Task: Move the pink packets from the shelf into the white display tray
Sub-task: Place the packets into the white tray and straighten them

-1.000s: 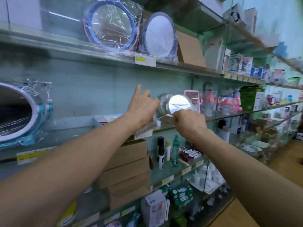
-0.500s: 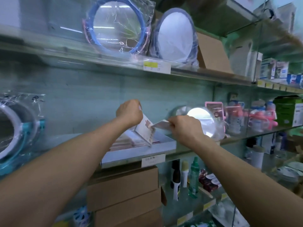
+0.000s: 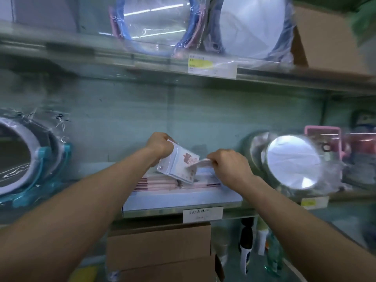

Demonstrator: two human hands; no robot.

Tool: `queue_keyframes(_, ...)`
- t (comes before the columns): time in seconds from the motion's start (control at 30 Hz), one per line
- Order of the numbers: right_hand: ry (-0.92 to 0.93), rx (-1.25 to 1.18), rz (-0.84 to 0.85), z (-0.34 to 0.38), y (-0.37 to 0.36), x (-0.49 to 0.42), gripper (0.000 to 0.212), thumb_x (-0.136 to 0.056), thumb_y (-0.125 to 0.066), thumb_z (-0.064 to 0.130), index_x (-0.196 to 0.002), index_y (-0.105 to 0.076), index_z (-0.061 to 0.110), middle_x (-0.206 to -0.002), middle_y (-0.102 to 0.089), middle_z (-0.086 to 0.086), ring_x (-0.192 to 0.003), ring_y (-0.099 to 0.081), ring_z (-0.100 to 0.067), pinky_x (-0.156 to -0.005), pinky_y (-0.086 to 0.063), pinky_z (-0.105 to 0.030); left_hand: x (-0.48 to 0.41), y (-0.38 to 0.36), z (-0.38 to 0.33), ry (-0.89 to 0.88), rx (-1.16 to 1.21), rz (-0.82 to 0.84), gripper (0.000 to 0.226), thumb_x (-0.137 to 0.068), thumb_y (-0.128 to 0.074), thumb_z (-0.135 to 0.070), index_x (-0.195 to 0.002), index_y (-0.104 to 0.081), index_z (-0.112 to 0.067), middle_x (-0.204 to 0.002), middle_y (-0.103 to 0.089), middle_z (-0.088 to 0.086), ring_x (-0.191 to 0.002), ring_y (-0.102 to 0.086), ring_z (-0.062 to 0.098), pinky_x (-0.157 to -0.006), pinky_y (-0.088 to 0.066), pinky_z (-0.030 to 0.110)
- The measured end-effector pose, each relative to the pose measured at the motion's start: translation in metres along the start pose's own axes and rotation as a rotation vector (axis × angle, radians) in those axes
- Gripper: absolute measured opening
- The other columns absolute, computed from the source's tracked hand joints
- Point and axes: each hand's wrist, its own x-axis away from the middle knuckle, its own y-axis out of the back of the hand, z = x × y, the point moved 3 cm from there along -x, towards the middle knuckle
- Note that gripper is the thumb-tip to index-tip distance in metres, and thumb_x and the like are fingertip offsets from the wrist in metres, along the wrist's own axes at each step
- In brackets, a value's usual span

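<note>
Now the white display tray point(image 3: 183, 198) holds pink packets point(image 3: 156, 183) — left hand point(image 3: 160, 144) grips a tilted packet point(image 3: 177, 167), right hand point(image 3: 230, 165) pinches another packet point(image 3: 200, 163).

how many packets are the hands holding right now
2: a tilted packet in the left hand, a second packet pinched by the right hand beside it, both above the white tray. Stacked packets lie in the tray too; some may be hidden.

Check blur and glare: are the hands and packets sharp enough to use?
Head view: motion blur smears the top shelf and the right edge. Head view: the left hand with its tilted packet and the right hand with its flat packet are readable, slightly soft. Head view: ceiling lights streak the blue mirror; the round mirror is blown white.
</note>
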Motion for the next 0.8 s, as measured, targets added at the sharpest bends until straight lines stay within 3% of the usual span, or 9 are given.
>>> queue_keyframes(0.07, 0.056, -0.026, -0.003, -0.006, -0.008, -0.006, 0.026, -0.080, -0.046, -0.004, -0.075, -0.052, 0.020, -0.088, -0.059, -0.005, -0.080, -0.048, -0.027, -0.061, -0.029, -0.028, 0.002, -0.001, 0.002, 0.032, 0.007, -0.029, 0.032, -0.090, -0.040, 0.007, -0.103, -0.067, -0.003, -0.103, -0.065, 0.022, -0.074, -0.051, 0.023, -0.054, -0.038, 0.020)
queue_keyframes(0.13, 0.106, -0.058, -0.038, -0.009, -0.015, -0.010, 0.029, -0.081, -0.047, -0.005, -0.089, -0.064, 0.016, -0.098, -0.062, -0.006, -0.092, -0.054, -0.028, -0.062, -0.030, -0.029, 0.004, -0.002, 0.005, 0.053, 0.000, -0.087, 0.030, -0.091, -0.041, 0.004, -0.108, -0.065, -0.002, -0.106, -0.063, 0.020, -0.079, -0.054, 0.027, -0.060, -0.040, 0.022)
queue_keyframes(0.2, 0.128, -0.095, -0.098, -0.012, -0.019, -0.013, 0.034, -0.086, -0.047, -0.001, -0.107, -0.068, 0.017, -0.108, -0.063, -0.003, -0.104, -0.053, -0.027, -0.068, -0.039, -0.032, 0.007, -0.001, 0.009, 0.064, -0.022, -0.153, 0.033, -0.092, -0.041, 0.001, -0.118, -0.060, -0.006, -0.116, -0.059, 0.015, -0.088, -0.053, 0.028, -0.069, -0.040, 0.025)
queue_keyframes(0.27, 0.134, -0.112, -0.154, -0.013, -0.020, -0.014, 0.035, -0.089, -0.047, 0.004, -0.115, -0.066, 0.019, -0.116, -0.062, -0.001, -0.109, -0.051, -0.026, -0.073, -0.042, -0.031, 0.011, -0.002, 0.012, 0.083, -0.024, -0.161, 0.038, -0.091, -0.038, 0.004, -0.121, -0.058, -0.008, -0.105, -0.054, 0.011, -0.077, -0.050, 0.023, -0.063, -0.039, 0.022)
queue_keyframes(0.37, 0.183, -0.152, -0.208, -0.011, -0.025, -0.013, 0.035, -0.090, -0.049, 0.006, -0.116, -0.066, 0.020, -0.119, -0.062, 0.000, -0.109, -0.052, -0.026, -0.069, -0.037, -0.028, 0.021, -0.008, 0.015, 0.139, 0.020, -0.085, 0.033, -0.090, -0.041, 0.007, -0.103, -0.069, -0.003, -0.083, -0.057, 0.008, -0.063, -0.047, 0.018, -0.049, -0.036, 0.021)
queue_keyframes(0.47, 0.254, -0.208, -0.274, -0.004, -0.025, -0.009, 0.032, -0.079, -0.059, 0.000, -0.101, -0.073, 0.017, -0.101, -0.069, -0.003, -0.093, -0.062, -0.031, -0.061, -0.043, -0.027, 0.028, -0.011, 0.021, 0.256, 0.199, -0.058, 0.016, -0.086, -0.054, 0.001, -0.093, -0.068, 0.000, -0.078, -0.060, 0.014, -0.063, -0.052, 0.025, -0.066, -0.048, 0.029)
queue_keyframes(0.57, 0.386, -0.234, -0.276, 0.003, -0.020, -0.004, 0.030, -0.075, -0.049, 0.012, -0.087, -0.076, 0.017, -0.089, -0.069, -0.003, -0.080, -0.065, -0.029, -0.054, -0.048, -0.027, 0.032, -0.013, 0.025, 0.282, 0.279, -0.003, 0.017, -0.086, -0.057, -0.018, -0.082, -0.066, -0.004, -0.084, -0.064, 0.011, -0.070, -0.056, 0.026, -0.073, -0.048, 0.034)
queue_keyframes(0.67, 0.378, -0.213, -0.100, 0.007, -0.020, -0.003, 0.035, -0.081, -0.051, 0.011, -0.110, -0.069, 0.018, -0.115, -0.062, -0.004, -0.106, -0.055, -0.029, -0.077, -0.049, -0.034, 0.030, -0.013, 0.026, 0.225, 0.312, 0.020, 0.003, -0.084, -0.066, -0.006, -0.081, -0.067, -0.005, -0.087, -0.065, 0.013, -0.073, -0.060, 0.024, -0.070, -0.053, 0.030)
queue_keyframes(0.8, 0.109, -0.246, 0.055, -0.004, -0.029, -0.006, 0.050, -0.084, -0.056, 0.011, -0.134, -0.049, 0.016, -0.134, -0.048, -0.006, -0.123, -0.042, -0.027, -0.097, -0.040, -0.033, 0.028, -0.011, 0.025, 0.202, 0.417, 0.039, 0.018, -0.084, -0.061, 0.009, -0.079, -0.062, -0.008, -0.076, -0.063, 0.010, -0.057, -0.060, 0.014, -0.049, -0.054, 0.020)
